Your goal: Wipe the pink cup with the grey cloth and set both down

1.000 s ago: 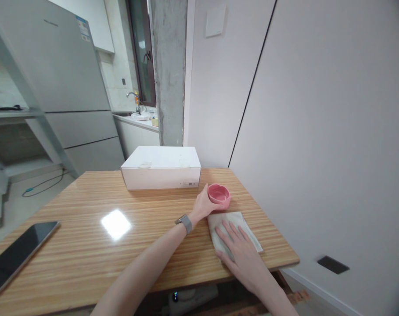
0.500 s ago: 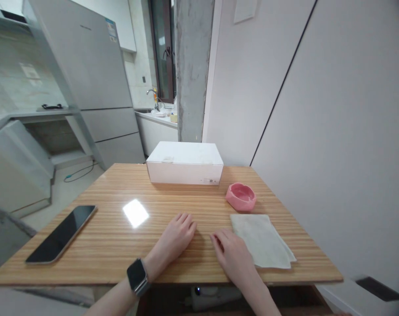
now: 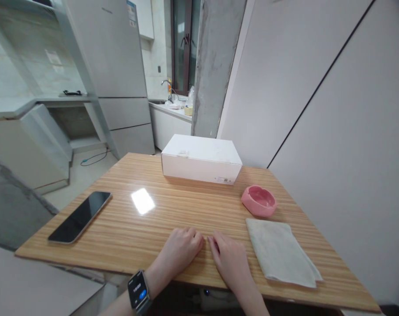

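Note:
My left hand [image 3: 182, 249] rests on the wooden table [image 3: 173, 206] near its front edge, fingers curled in and nothing visible in them. On that wrist is a smartwatch [image 3: 139, 290] with its screen lit. Close beside it lies my right hand [image 3: 230, 258], also loosely closed on the tabletop; no object shows in it. Just right of my right hand is a folded pale cloth [image 3: 281, 251], apart from the fingers. A pink ashtray [image 3: 259, 201] stands behind the cloth. Both palms are hidden.
A white box [image 3: 201, 159] sits at the table's far edge. A black smartphone [image 3: 80, 217] lies at the left. Under the tabletop is an open space with a white device. Beyond stand a fridge [image 3: 120, 57], a sink counter [image 3: 171, 116] and a pale wall on the right.
My hands have come closer together, the left moving toward the right. The watch screen has lit up. My view has tilted and turned left; the objects on the table keep their places.

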The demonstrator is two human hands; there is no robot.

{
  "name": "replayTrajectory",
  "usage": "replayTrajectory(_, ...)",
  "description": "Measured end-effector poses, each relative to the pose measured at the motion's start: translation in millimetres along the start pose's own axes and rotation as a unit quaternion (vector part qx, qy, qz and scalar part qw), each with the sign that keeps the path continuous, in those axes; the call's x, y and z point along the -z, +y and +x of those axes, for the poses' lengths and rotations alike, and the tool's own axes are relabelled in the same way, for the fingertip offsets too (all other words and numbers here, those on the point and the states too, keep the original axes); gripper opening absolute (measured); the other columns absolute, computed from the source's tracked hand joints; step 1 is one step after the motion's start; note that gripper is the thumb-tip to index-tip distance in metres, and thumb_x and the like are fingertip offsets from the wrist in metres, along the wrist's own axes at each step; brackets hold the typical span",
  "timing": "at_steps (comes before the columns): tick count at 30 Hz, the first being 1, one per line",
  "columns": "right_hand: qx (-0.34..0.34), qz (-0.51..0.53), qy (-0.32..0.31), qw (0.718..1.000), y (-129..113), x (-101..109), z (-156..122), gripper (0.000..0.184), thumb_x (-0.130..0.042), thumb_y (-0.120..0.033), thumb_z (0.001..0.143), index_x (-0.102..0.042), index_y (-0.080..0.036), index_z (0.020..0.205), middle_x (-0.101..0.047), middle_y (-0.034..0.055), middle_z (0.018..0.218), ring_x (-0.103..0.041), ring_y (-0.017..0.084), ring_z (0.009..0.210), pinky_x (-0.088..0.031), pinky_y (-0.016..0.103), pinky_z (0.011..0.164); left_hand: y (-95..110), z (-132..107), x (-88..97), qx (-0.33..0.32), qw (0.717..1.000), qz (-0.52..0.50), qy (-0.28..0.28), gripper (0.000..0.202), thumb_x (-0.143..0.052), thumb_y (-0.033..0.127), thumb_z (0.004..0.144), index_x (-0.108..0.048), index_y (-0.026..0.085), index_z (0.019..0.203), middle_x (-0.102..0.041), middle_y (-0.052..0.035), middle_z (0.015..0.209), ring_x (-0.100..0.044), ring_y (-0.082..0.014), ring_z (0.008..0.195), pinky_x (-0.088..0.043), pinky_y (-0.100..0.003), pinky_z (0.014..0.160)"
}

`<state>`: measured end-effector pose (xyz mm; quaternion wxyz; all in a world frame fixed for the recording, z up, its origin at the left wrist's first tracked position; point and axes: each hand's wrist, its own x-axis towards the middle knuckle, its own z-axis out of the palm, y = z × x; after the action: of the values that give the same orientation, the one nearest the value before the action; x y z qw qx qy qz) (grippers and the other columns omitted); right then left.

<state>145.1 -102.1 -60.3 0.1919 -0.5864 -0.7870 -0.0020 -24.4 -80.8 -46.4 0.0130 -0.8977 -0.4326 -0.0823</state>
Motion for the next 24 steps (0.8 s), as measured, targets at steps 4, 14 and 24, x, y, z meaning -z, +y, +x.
replayTrajectory(4,-0.007,0.021,0.003,1.0,1.2,0.3,-0.7,0.027,-0.04,-0.026,0.096,-0.052,-0.022,0.072,-0.063,-0.0009,0.069,-0.06,0.016,0.063,-0.027,0.027,0.058,-0.5,-0.4,2.8,0.003,1.0,-0.002,-0.002,0.018,-0.041,0.017,0.091,-0.056,0.019,0.08,-0.064,-0.0042,0.077,-0.065,-0.023,0.072,-0.049,-0.032,0.058)
replayTrajectory(14,-0.005,0.011,-0.018,1.0,-1.0,1.8,0.4,0.027,-0.04,-0.027,0.096,-0.051,-0.022,0.073,-0.062,-0.0007,0.07,-0.059,0.017,0.066,-0.026,0.028,0.059,0.5,0.5,1.8,-0.011,1.0,0.006,-0.018,0.02,-0.037,0.016,0.092,-0.054,0.018,0.084,-0.064,-0.0052,0.078,-0.063,-0.0247,0.07,-0.05,-0.035,0.057)
replayTrajectory(24,-0.041,-0.021,-0.026,0.999,-6.2,7.8,2.7,0.022,-0.042,-0.019,0.093,-0.059,-0.02,0.078,-0.068,0.0021,0.075,-0.063,0.017,0.068,-0.028,0.027,0.058,4.1,54.5,30.5,-0.006,0.999,-0.018,-0.046,0.018,-0.044,0.017,0.088,-0.06,0.015,0.081,-0.065,-0.0099,0.079,-0.065,-0.0252,0.074,-0.05,-0.036,0.064)
